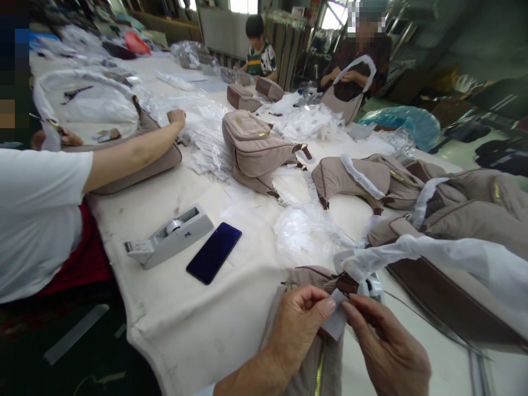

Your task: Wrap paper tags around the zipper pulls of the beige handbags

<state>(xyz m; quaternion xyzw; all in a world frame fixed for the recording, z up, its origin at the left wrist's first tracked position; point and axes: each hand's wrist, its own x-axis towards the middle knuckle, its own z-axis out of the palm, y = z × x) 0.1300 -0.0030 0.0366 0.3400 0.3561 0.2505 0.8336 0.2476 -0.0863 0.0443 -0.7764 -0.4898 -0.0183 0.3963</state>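
Observation:
A taupe handbag (301,363) with a gold zipper lies at the front of the table, right below my hands. Between my fingers is a small white paper piece (336,318), close to the brown strap tab on the bag's top. My left hand (295,330) pinches its left edge with thumb and forefinger. From the other side my right hand (385,344) pinches its upper right edge. The bag's strap (433,250), wrapped in white tissue, arches away to the right. Part of the bag is hidden under my left hand and forearm.
A grey tape dispenser (173,236) and a dark phone (214,253) lie to the left. Several taupe bags (259,148) and clear plastic wrapping (303,234) spread across the table. A co-worker's arm (136,151) reaches in from the left; two people stand at the far side.

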